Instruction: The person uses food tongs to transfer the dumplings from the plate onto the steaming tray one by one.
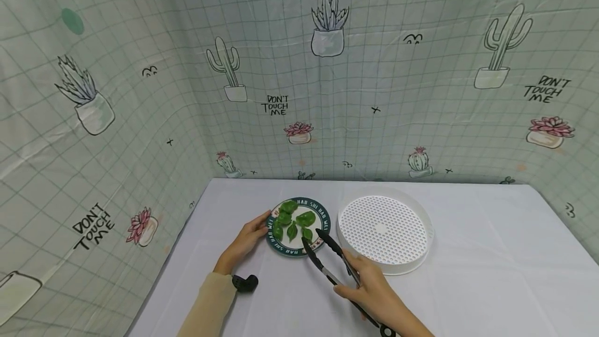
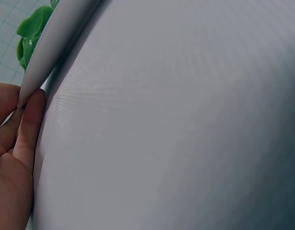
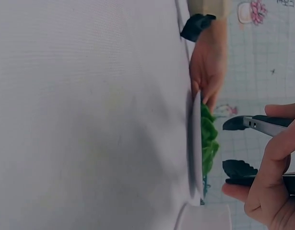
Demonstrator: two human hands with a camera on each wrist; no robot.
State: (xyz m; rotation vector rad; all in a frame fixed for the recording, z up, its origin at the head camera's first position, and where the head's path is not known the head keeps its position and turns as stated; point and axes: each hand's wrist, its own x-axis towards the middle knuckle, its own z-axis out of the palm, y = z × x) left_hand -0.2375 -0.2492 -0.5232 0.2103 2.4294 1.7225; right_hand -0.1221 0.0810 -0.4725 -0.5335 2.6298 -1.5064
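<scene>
Tabletop (image 1: 496,254), white cloth covering, far edge and left edge in view, carrying the following. Item: one round plate (image 1: 285,249), white centre, dark green lettered border, left of the tabletop's middle, well in from the left edge. On it: several loose green leaves (image 1: 306,218), spread over the white centre. Item: one round white tray (image 1: 398,268) with perforated surface, just beside the plate on the side toward the tabletop's right edge, its far rim near the far edge. Item: one pair of black-and-silver tongs (image 1: 314,257), tips apart with nothing between them, poised above the plate's near right part, beside the leaves. Left hand (image 1: 245,242): thumb and fingers pinch the plate's left rim; beige sleeve (image 1: 210,303), black device (image 1: 245,283) at the wrist. Right hand (image 1: 369,285): grips the tongs, thumb along one arm, fingers at the other; the two hands are apart. Backdrop (image 1: 327,82): pale gridded cloth printed with potted cacti and "DON'T TOUCH ME", beyond the far and left edges.
</scene>
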